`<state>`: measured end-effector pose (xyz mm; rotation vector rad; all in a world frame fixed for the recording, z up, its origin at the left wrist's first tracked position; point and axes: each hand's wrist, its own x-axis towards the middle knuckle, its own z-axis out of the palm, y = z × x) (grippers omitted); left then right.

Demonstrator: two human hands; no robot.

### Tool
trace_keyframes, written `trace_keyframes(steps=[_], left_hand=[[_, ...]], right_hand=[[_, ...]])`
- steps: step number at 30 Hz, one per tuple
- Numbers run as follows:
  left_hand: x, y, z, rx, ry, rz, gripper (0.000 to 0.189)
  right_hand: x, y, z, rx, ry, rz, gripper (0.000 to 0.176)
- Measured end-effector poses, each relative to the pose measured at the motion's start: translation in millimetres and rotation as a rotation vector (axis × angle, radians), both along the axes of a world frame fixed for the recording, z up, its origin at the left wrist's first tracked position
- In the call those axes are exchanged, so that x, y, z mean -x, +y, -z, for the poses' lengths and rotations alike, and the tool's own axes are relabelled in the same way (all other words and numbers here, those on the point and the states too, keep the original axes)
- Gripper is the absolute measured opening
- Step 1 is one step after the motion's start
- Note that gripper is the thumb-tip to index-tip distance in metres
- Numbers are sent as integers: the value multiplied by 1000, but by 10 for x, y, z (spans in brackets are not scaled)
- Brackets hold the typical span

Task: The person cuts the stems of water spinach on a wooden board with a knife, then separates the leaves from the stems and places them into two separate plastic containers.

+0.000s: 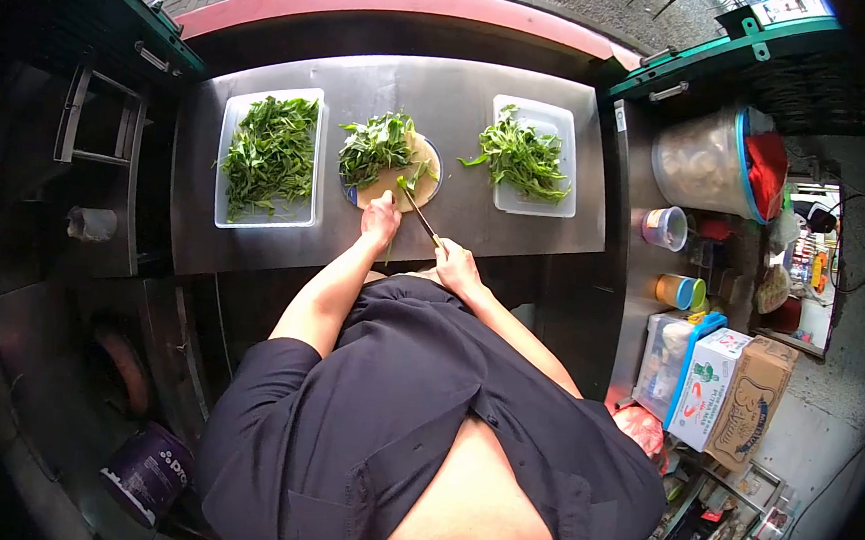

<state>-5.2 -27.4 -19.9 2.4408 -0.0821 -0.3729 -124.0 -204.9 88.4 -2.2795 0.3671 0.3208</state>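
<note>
Head view: right hand (456,267) around knife (418,216), left hand (381,221) on round board (390,189).

Two white trays: left tray (226,155) beyond and left of the left hand (380,221), right tray (555,118) beyond and right of the right hand (456,265). One round cutting board (398,183) just ahead of the left hand. One knife (418,216) in the right hand. Three heaps of greens (376,146), one per tray and one on the board. Two cups (665,227) well right of the right hand.
</note>
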Motion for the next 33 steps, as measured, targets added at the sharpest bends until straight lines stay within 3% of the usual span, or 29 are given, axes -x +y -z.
trace_keyframes(steps=[13,16,19,33], left_hand=[[-21,66,13,30,-193,156,24],[-64,34,7,75,-111,36,18],[-145,-12,26,78,7,-235,18],[-239,-52,74,-19,14,-221,20]], right_hand=[[-13,-86,89,13,52,20,29],[-30,-76,70,2,74,9,30],[-34,-57,49,-18,46,17,30],[-133,-4,-123,-42,94,2,27]])
